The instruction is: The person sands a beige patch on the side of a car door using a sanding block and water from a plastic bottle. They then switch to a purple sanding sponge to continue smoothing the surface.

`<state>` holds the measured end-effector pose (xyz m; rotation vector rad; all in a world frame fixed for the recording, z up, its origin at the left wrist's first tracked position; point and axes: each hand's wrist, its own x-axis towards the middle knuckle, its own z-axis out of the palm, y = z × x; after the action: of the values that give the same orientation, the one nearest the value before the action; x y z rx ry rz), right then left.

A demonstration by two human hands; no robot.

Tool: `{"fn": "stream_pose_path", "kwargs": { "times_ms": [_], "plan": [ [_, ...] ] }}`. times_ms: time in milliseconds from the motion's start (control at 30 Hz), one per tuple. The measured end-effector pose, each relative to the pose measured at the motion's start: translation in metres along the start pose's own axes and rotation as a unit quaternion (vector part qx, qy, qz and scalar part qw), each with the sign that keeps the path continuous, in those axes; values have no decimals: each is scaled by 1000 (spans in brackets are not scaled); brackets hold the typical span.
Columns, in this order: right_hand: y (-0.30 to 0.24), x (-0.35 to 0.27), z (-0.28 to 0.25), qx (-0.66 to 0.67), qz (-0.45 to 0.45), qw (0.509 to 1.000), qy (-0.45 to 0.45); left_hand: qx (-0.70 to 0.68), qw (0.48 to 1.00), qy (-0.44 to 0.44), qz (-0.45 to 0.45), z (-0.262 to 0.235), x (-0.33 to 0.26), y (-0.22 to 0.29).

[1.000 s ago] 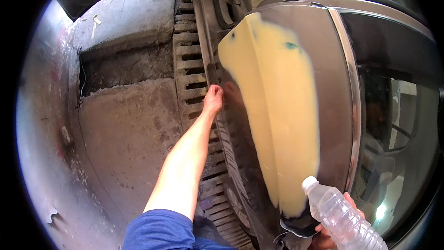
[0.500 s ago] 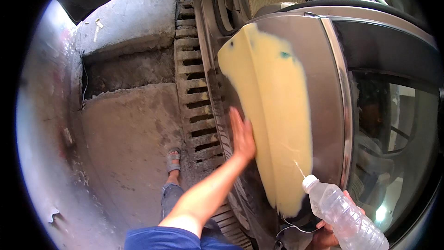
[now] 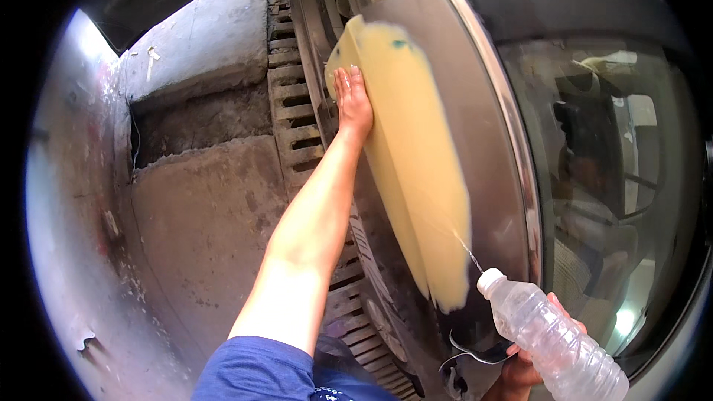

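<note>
As the thin water jet (image 3: 468,250) kept spurting onto the near part of the yellow patch (image 3: 416,156), up went your left hand (image 3: 355,108), from beside the patch's left edge to its far left part! That put your fingers and the water toward opposite ends of one surface. Those fingers lay straight and close together, gripping nothing visible; whether anything sat beneath the palm, it was impossible to tell. Your right hand (image 3: 522,375), just off the patch's near end, stayed clasped around the ridged, clear plastic bottle (image 3: 553,338), its white cap (image 3: 490,281) aimed at the patch. And what a surface: pale, smooth, tapering toward you, with a lengthwise crease and a green spot (image 3: 401,44) near its far end! Around it curved the brown car panel (image 3: 483,200); to the patch's left ran a rough, slotted grate (image 3: 291,87).
</note>
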<state>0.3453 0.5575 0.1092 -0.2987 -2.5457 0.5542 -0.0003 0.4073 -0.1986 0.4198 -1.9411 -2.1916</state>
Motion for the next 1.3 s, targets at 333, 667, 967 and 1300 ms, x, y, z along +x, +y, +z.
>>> {"fn": "stream_pose_path", "kwargs": {
  "times_ms": [333,667,967,1300],
  "plan": [
    [35,-87,-106,72,87,994,-10,-32,990,-73,114,4,-374,45],
    [60,-150,-164,201,-14,977,65,28,980,-189,58,-11,-472,71],
    [47,-164,-167,355,26,928,106,30,828,-535,-169,-79,-509,131],
    [-40,-141,-86,474,71,870,113,157,856,-487,-73,-247,-365,200]
  ]
}}
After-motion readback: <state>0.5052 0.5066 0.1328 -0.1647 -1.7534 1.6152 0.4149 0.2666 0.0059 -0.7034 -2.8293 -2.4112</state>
